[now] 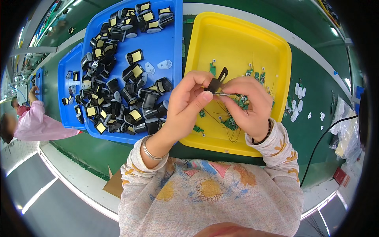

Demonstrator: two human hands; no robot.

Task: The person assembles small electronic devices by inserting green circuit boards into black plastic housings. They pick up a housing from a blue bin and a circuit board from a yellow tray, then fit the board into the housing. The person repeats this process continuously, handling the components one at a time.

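We saw the left hand [184, 100] pinching a black piece [213, 85], one o'clock from its thumb. The right hand [252, 102] gripped a silvery strip [222, 94].

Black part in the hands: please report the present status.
Left hand: holding black part. Right hand: pinching thin piece beside it. Part above yellow tray. Nothing visibly blocking.

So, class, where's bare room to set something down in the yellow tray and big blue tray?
Yellow tray: bare between far rim and green boards; crowded mid-tray, around the right hand. Big blue tray: bare at right, between the topmost black parts and two loose grey pieces; crowded at left and near end.
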